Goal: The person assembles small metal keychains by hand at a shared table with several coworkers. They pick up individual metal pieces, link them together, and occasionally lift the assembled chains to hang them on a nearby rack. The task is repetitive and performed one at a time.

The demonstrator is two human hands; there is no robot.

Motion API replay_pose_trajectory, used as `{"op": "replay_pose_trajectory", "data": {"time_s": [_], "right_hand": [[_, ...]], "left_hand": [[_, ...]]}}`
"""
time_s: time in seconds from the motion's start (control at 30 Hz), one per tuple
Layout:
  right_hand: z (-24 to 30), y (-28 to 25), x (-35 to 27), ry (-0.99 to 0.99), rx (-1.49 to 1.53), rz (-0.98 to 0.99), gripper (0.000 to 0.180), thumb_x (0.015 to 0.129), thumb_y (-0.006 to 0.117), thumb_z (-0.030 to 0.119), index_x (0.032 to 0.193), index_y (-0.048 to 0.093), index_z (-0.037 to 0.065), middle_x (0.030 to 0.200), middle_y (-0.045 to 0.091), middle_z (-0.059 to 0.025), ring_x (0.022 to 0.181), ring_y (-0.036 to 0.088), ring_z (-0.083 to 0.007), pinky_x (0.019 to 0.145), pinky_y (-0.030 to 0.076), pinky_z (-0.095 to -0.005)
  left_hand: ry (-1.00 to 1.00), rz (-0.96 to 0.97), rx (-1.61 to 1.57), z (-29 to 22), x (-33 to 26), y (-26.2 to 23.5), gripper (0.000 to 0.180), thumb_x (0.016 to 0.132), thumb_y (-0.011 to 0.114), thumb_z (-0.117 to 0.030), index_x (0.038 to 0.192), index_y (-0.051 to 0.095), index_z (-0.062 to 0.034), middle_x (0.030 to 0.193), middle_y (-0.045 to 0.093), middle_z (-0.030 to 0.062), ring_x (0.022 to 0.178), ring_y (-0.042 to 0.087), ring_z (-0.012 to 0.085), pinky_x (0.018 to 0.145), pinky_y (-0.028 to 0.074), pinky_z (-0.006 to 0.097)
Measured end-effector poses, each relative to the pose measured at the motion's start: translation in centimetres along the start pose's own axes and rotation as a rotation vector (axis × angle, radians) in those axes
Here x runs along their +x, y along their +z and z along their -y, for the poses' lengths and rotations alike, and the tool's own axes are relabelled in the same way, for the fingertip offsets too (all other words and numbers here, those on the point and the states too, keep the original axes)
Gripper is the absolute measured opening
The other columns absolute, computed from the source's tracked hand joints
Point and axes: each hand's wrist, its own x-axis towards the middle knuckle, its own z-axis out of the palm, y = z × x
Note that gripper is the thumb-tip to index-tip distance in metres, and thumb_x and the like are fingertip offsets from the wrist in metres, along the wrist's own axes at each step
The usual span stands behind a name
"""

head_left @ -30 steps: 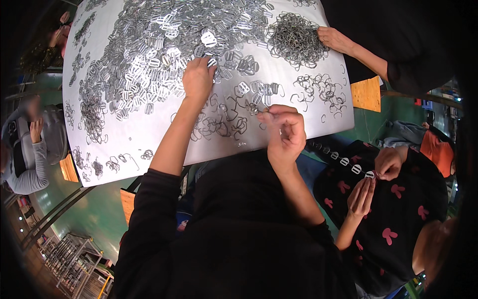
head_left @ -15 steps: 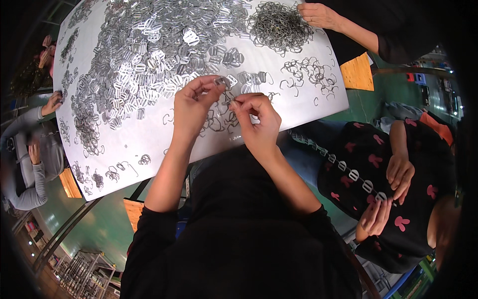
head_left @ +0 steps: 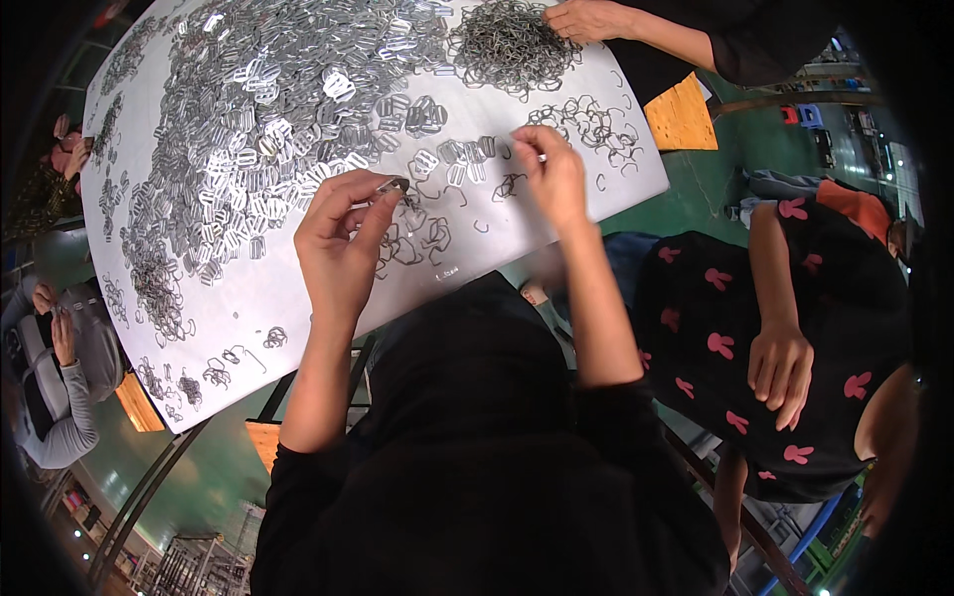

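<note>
Pinching small metal piece (head_left: 395, 186) in left hand (head_left: 338, 233), just nearside of buckle heap (head_left: 288, 119). Seems to run crosswise along long axis; too small to tell facing. Can't tell grip of right hand (head_left: 555, 184), fingers bent, right of heap. Looks unfinished, plenty left in heap and wire-ring pile (head_left: 512, 50) right of it; can't gauge done.
</note>
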Motion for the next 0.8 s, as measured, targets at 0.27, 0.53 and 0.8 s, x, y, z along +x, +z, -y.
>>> {"op": "replay_pose_trajectory", "data": {"time_s": [0.27, 0.53, 0.8], "right_hand": [[-8.1, 0.0, 5.2, -0.175, -0.54, 0.608, 0.009, 0.078, 0.065, 0.011, 0.087, 0.064, 0.012, 0.096, 0.062, -0.0044, 0.089, 0.063, -0.0257, 0.075, 0.05, -0.0389], [-3.5, 0.2, 3.8, 0.173, 0.177, 0.416, 0.014, 0.083, 0.063, 0.006, 0.096, 0.061, 0.003, 0.086, 0.066, -0.0113, 0.079, 0.063, -0.0251, 0.072, 0.049, -0.0343], [10.2, -1.7, -1.7, 0.216, 0.668, 0.266, 0.009, 0.083, 0.068, 0.007, 0.09, 0.068, 0.001, 0.074, 0.064, -0.002, 0.066, 0.054, -0.0052, 0.059, 0.041, -0.0194]], "left_hand": [[-0.004, -0.046, -0.012, -0.2, 0.7, -0.9, 0.014, 0.082, 0.065, 0.006, 0.096, 0.066, 0.0048, 0.099, 0.06, 0.0082, 0.084, 0.06, 0.0106, 0.069, 0.052, 0.021], [-0.05, -0.064, -0.001, -0.1, 0.3, -1.0, 0.015, 0.084, 0.065, 0.002, 0.099, 0.066, 0.0027, 0.091, 0.063, 0.005, 0.077, 0.061, 0.0084, 0.068, 0.049, 0.019], [-0.046, -0.08, 0.059, -0.7, -1.8, -0.2, 0.016, 0.083, 0.066, 0.001, 0.098, 0.063, 0.0018, 0.089, 0.067, 0.0063, 0.076, 0.065, 0.0109, 0.065, 0.052, 0.022]]}}
